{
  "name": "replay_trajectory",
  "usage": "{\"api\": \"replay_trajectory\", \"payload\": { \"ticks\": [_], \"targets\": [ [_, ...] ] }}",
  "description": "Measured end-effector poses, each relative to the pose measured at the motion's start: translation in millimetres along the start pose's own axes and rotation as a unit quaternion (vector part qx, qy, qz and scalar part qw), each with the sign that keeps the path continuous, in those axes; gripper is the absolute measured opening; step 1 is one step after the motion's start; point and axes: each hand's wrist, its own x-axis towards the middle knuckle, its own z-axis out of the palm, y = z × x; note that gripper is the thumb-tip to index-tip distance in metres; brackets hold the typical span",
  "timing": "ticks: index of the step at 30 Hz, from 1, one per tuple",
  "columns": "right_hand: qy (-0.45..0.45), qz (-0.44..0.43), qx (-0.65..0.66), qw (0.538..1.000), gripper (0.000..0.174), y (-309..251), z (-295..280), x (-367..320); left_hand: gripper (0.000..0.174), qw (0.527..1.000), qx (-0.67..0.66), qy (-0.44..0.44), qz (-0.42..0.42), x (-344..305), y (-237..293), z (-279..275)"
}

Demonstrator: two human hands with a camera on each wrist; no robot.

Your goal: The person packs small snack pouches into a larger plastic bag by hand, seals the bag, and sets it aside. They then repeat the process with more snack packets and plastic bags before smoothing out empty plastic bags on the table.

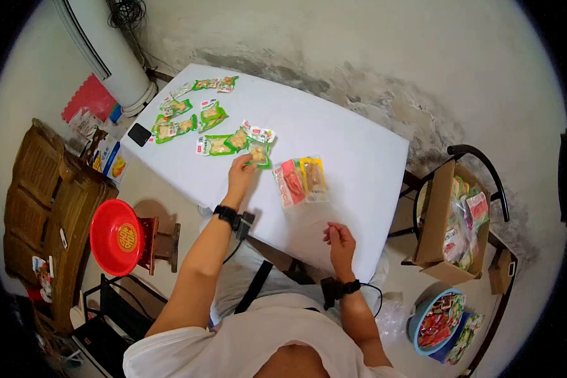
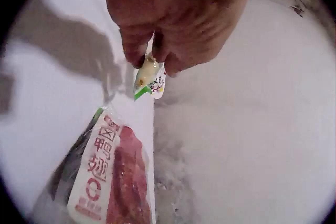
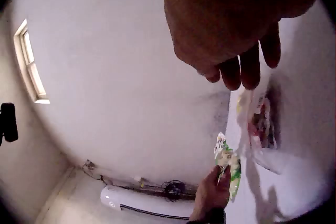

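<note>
My left hand (image 1: 240, 179) pinches a green and white snack packet (image 1: 259, 153) at the near end of a group of like packets (image 1: 219, 145). In the left wrist view the fingers and thumb of the left hand (image 2: 181, 19) hold that packet (image 2: 149, 78) from above. Just to its right on the white table lie a red packet (image 1: 289, 183) and a yellow packet (image 1: 313, 179), side by side. My right hand (image 1: 341, 249) hovers over the near right part of the table, fingers loosely bent, holding nothing; the right wrist view shows this hand (image 3: 236, 29) with its fingers hanging down.
More green packets (image 1: 176, 107) and a black phone (image 1: 139, 134) are at the table's far left. A cardboard box (image 1: 438, 220) of packets sits at the right, above a blue basin (image 1: 416, 327). A red basin (image 1: 115, 237) is at the left, beside a wooden bench (image 1: 38, 208).
</note>
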Motion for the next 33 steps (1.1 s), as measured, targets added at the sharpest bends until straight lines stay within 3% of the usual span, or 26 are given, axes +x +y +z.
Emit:
{"api": "replay_trajectory", "payload": {
  "ticks": [1,3,5,6,7,8,9,10,12,16,18,20,22,25,26,27,31,33],
  "targets": [
    [0.021,-0.042,0.006,0.999,0.019,-6,-1,2,0.026,0.998,0.029,-0.004,0.057,-12,29,-13],
    [0.022,-0.052,-0.001,0.998,0.02,-26,-2,4,0.024,0.999,0.012,-0.017,0.042,-39,67,-28],
    [0.043,-0.183,-0.103,0.977,0.024,-44,1,6,0.022,0.994,0.028,-0.07,0.077,-67,86,-36],
    [0.034,-0.198,-0.123,0.972,0.033,-57,3,5,0.022,0.994,0.028,-0.072,0.077,-79,90,-38],
    [0.035,-0.198,-0.123,0.972,0.033,-64,5,3,0.022,0.986,0.015,-0.128,0.108,-91,94,-38],
    [0.012,-0.15,-0.11,0.982,0.037,-68,8,1,0.023,0.973,0.002,-0.183,0.139,-101,99,-37],
    [-0.01,-0.102,-0.097,0.99,0.042,-69,8,-2,0.023,0.973,0.002,-0.186,0.14,-109,106,-36],
    [-0.008,-0.1,-0.097,0.99,0.042,-61,5,-4,0.023,0.959,-0.005,-0.239,0.15,-117,114,-33],
    [-0.142,0.01,-0.045,0.989,0.052,-39,-4,-8,0.025,0.943,-0.031,-0.308,0.122,-130,127,-23],
    [-0.16,0.09,-0.023,0.983,0.052,-27,-20,-22,0.025,0.928,-0.036,-0.345,0.134,-132,130,-4],
    [-0.138,0.183,0.154,0.961,0.041,-19,-27,-29,0.021,0.924,-0.058,-0.358,0.121,-135,132,8],
    [-0.113,0.205,0.207,0.95,0.036,-10,-32,-36,0.021,0.92,-0.068,-0.372,0.101,-140,128,19],
    [-0.096,0.222,0.26,0.935,0.03,4,-34,-37,0.022,0.919,-0.075,-0.378,0.085,-140,126,27],
    [-0.031,0.257,0.319,0.912,0.026,27,-39,-42,0.037,0.944,-0.092,-0.316,0.029,-139,127,31],
    [-0.007,0.269,0.282,0.921,0.026,32,-42,-44,0.043,0.95,0.042,-0.263,0.161,-138,128,31],
    [0.017,0.282,0.245,0.928,0.026,34,-42,-45,0.049,0.921,0.175,-0.2,0.286,-137,128,31],
    [0.035,0.252,0.28,0.926,0.024,39,-41,-47,0.058,0.894,0.277,-0.23,0.268,-138,119,34],
    [0.066,0.202,0.295,0.932,0.026,41,-35,-39,0.057,0.874,0.322,-0.209,0.298,-134,106,40]
  ]
}}
